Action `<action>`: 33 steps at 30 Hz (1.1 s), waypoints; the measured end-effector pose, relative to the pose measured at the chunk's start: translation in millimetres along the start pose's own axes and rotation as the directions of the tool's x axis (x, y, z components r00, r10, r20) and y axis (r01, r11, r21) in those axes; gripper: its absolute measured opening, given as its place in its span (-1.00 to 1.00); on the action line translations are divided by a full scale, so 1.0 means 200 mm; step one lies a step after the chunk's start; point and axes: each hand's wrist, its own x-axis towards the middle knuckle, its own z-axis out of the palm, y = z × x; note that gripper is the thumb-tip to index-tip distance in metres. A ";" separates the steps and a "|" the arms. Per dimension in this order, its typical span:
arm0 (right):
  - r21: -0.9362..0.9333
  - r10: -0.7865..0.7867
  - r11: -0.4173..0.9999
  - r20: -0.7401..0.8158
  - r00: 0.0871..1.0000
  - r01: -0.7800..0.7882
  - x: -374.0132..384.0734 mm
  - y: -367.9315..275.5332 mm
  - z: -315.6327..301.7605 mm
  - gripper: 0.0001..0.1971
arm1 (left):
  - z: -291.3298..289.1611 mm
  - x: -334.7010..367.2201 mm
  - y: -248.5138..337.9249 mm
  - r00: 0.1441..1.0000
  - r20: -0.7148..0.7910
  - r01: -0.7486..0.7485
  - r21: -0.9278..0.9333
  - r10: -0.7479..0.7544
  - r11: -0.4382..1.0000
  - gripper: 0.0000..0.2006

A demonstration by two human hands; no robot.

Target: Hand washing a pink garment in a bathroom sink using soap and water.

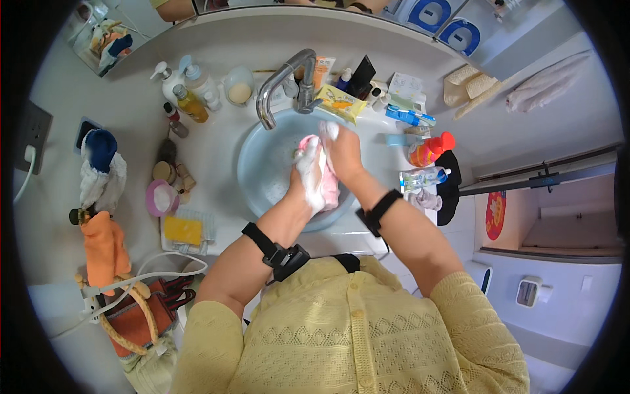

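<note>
Over a light blue basin [246, 172] in the washbasin, both my hands are closed on a wet pink cloth [330, 192]. White suds coat my left hand [307, 172], which grips the cloth from the left. My right hand [344, 152] is curled like a fist at the cloth's upper right, with foam on its fingers. One end of the cloth hangs below the hands, and a bit of pink shows above the left fingers. Cloudy water with some foam lies in the basin. A chrome faucet [265, 105] arches over the basin's far rim.
Pump bottles [169, 82] and an amber bottle [191, 104] stand at the back left. A yellow sponge [183, 230] lies on the left counter. To the right are a yellow wipes packet [340, 102], an orange-red bottle [431, 150] and a toothpaste tube [423, 178].
</note>
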 end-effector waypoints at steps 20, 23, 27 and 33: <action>0.542 -0.275 0.836 0.551 0.788 -0.087 -0.21 0.01 -0.05 -0.18 | -0.19 0.09 0.17 0.928 0.316 0.287 -0.268 -0.198 0.919 -0.89; 0.280 -0.123 0.960 0.462 0.878 -0.013 -0.18 0.15 0.03 -0.36 | -0.25 0.14 0.17 0.975 0.127 0.216 -0.325 -0.183 0.921 -0.77; 0.195 -0.126 0.978 0.255 0.959 0.077 -0.14 0.25 0.01 -0.67 | -0.29 0.18 0.17 0.993 0.004 0.112 -0.369 -0.119 0.923 -0.76; 0.489 -0.066 0.872 0.142 0.988 -0.012 -0.13 0.08 -0.04 -0.63 | -0.22 0.13 0.21 0.977 -0.211 -0.076 -0.254 0.022 0.964 -0.82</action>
